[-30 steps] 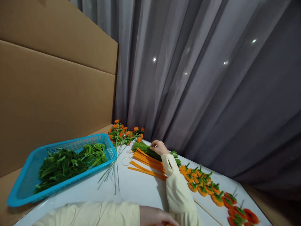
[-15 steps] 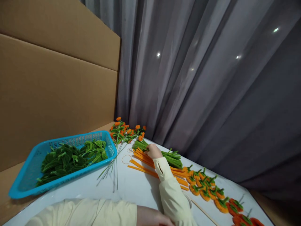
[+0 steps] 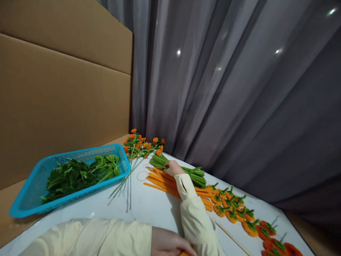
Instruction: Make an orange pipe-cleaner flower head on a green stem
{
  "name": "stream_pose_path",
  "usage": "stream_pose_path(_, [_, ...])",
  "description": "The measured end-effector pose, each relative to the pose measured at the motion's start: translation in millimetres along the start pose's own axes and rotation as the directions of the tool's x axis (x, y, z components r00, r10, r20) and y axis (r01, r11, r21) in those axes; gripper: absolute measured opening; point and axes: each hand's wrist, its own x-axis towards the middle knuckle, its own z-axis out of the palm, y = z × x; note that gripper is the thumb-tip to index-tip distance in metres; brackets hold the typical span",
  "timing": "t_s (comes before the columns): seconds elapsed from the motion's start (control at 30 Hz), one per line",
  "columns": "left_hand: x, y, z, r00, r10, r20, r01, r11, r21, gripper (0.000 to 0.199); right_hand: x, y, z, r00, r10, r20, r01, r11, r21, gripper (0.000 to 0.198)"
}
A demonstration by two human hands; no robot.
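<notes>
My right hand (image 3: 173,168) reaches across the white table, fingers closed at the upper left part of a row of orange chenille stems (image 3: 160,183). Right behind it lies a thick bundle of green chenille stems (image 3: 197,176). Low in the view, my left hand (image 3: 170,243) is bent and closed, partly cut off by the bottom edge. An orange piece (image 3: 184,254) peeks out under its fingers; its shape is hidden. To the right sit several fuzzy orange chenille flower heads or fruits with green stalks (image 3: 231,214).
A blue basket (image 3: 80,197) with green chenille leaves (image 3: 71,176) stands left. Orange chenille flowers (image 3: 140,145) on long stems lie behind it. Thin rings (image 3: 142,176), a pale stick (image 3: 231,237) and red-orange pieces (image 3: 279,247) are on the table. Cardboard (image 3: 64,99) and a grey curtain (image 3: 213,106) border it.
The loose orange stems at the near side now lie closer to the rest. My left hand has come slightly further into view, and an orange piece now shows beneath it.
</notes>
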Motion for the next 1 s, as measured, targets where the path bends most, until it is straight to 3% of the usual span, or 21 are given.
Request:
stream_pose_path(0.2, [5, -4, -7, 1.000, 0.002, 0.008, -0.002, 1.000, 0.016, 0.023, -1, -1, -5, 0.989, -0.038, -0.141, 0.050, 0.995, 0.081, 0.011])
stream_pose_path(0.37, [9, -8, -12, 0.993, -0.036, -0.114, 0.027, 0.996, -0.080, 0.020, -6, -1, -18, 0.975, -0.067, -0.212, 0.109, 0.976, 0.190, 0.010])
stream_pose_path(0.5, [7, -5, -7, 0.967, -0.147, -0.206, 0.119, 0.983, -0.142, 0.016, -19, -3, -43, 0.952, -0.064, -0.298, 0.153, 0.946, 0.286, 0.014])
stream_pose_path(0.7, [7, 2, 2, 0.932, -0.245, -0.267, 0.209, 0.965, -0.158, 0.014, -57, -5, -87, 0.900, -0.030, -0.434, 0.250, 0.852, 0.460, 0.038])
stream_pose_path(0.8, [7, 2, 0, 0.944, -0.246, -0.218, 0.226, 0.968, -0.113, 0.019, -81, -2, -102, 0.836, 0.091, -0.541, 0.335, 0.696, 0.635, 0.033])
stream_pose_path(0.87, [7, 1, -3, 0.964, -0.213, -0.157, 0.202, 0.976, -0.085, 0.023, -96, -5, -112, 0.785, 0.125, -0.606, 0.385, 0.668, 0.637, 0.029])
stream_pose_path(0.93, [8, 1, -5, 0.981, -0.170, -0.092, 0.165, 0.985, -0.058, 0.027, -112, -15, -122, 0.687, 0.166, -0.708, 0.464, 0.649, 0.603, 0.026])
stream_pose_path(1.0, [6, 2, -4, 0.990, -0.141, -0.025, 0.140, 0.990, -0.024, 0.029, -129, -28, -131, 0.549, 0.224, -0.805, 0.537, 0.644, 0.545, 0.022])
